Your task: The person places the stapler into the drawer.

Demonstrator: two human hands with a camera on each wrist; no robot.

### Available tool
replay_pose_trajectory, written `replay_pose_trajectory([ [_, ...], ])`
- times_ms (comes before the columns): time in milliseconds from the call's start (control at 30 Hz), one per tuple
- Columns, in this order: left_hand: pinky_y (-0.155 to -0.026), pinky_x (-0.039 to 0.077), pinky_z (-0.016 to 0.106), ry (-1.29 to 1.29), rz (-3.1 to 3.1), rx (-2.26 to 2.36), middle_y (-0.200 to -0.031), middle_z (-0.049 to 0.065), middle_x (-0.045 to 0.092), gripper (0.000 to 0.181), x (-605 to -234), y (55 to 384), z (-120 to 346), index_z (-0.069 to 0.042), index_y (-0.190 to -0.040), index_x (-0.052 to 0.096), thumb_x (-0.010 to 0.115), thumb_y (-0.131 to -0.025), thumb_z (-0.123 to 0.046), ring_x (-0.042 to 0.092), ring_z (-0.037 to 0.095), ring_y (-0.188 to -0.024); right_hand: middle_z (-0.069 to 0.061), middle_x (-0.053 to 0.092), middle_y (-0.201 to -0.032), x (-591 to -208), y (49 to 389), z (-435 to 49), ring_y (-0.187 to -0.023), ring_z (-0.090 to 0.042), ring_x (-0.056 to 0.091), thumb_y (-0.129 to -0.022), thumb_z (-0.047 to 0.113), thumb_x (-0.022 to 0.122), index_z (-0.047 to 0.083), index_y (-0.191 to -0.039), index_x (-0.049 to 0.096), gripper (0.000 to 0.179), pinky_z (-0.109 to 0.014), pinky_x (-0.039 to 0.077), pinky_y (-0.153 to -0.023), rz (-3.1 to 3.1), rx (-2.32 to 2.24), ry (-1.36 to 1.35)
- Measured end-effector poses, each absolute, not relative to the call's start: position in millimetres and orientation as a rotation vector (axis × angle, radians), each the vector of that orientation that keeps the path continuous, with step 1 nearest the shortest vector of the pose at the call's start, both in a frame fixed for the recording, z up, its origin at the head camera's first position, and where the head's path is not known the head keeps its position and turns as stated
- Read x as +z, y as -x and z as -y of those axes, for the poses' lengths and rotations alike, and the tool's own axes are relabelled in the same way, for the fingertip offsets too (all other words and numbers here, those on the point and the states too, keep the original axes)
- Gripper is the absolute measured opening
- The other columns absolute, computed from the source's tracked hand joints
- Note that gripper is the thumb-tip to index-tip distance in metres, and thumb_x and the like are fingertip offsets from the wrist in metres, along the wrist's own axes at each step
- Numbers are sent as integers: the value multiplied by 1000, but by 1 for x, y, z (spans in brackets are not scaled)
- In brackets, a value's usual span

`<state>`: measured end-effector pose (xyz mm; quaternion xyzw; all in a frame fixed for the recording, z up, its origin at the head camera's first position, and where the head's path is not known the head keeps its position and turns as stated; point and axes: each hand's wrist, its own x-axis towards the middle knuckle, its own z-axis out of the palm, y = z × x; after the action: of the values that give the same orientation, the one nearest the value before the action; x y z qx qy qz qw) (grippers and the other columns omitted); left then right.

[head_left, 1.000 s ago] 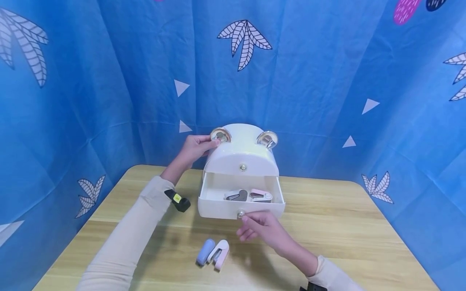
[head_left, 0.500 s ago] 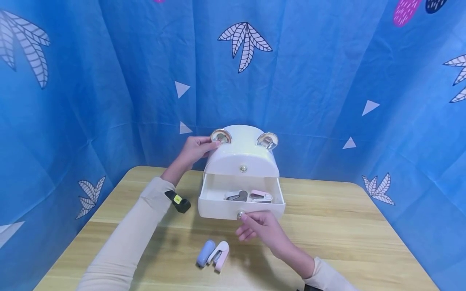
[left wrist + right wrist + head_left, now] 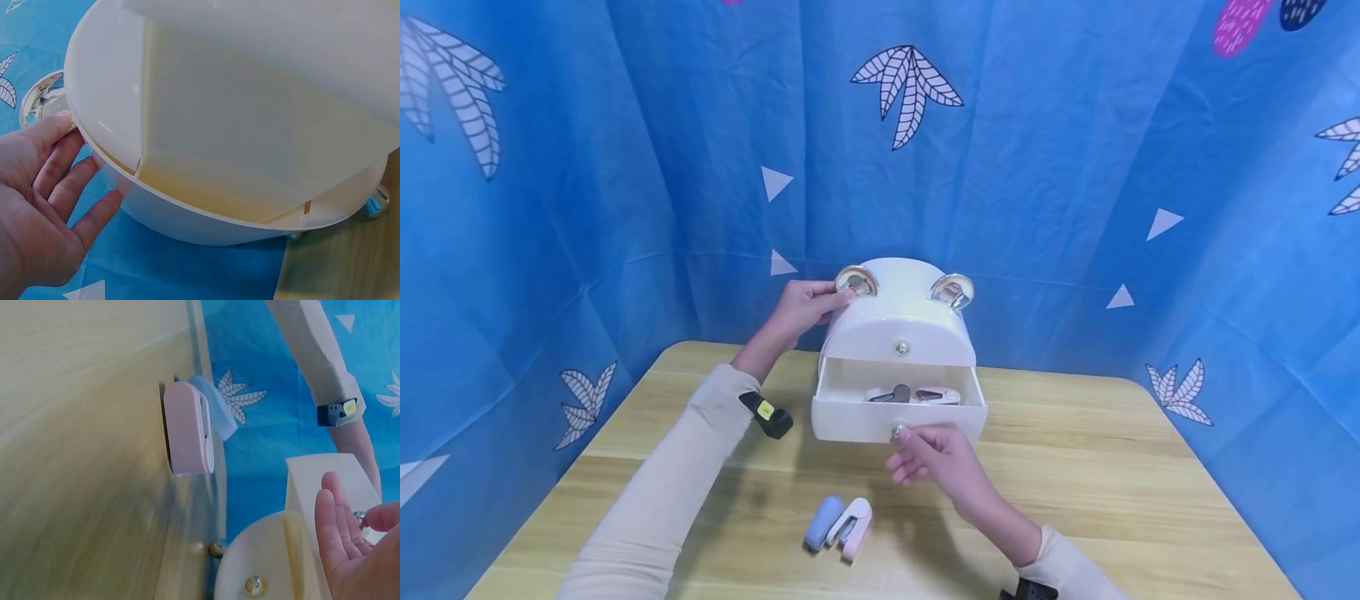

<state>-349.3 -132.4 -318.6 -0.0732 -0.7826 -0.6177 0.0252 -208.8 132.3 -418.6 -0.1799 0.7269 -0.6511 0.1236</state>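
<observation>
A white storage box (image 3: pixel 901 321) with two shiny metallic ears stands at the back of the table. Its lower drawer (image 3: pixel 853 422) is pulled out and holds two small staplers, a grey-and-white one (image 3: pixel 891 394) and a pink one (image 3: pixel 938 396). My left hand (image 3: pixel 801 310) pinches the left ear (image 3: pixel 856 280), its other fingers against the box's side in the left wrist view. Between thumb and index finger, my right hand (image 3: pixel 942 462) holds the drawer's round knob (image 3: pixel 897 431). On the table in front lie a blue stapler (image 3: pixel 824 522) and a pink-and-white stapler (image 3: pixel 852 528), side by side.
The upper compartment has its own knob (image 3: pixel 902 348). A blue patterned curtain (image 3: pixel 1060 183) hangs close behind the wooden table (image 3: pixel 1075 467) and along both sides.
The drawer front has shifted slightly back and up toward the box, my right hand moving with it. Less of the staplers inside shows. My left hand has stayed on the ear.
</observation>
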Motion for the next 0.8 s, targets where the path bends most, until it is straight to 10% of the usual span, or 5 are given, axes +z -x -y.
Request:
replay_pose_trajectory([
  [800,-109,51,50,226,2436,-1918,-139,13,65,47,-319,352,133,-7,-131,69,73,-95,-36,59,30,-133,-17,78,-91,-421,258,-117,-71,-13,74,-106,25,56,-14,-116,66,41,-29,63,-70,-2149,-2020,343],
])
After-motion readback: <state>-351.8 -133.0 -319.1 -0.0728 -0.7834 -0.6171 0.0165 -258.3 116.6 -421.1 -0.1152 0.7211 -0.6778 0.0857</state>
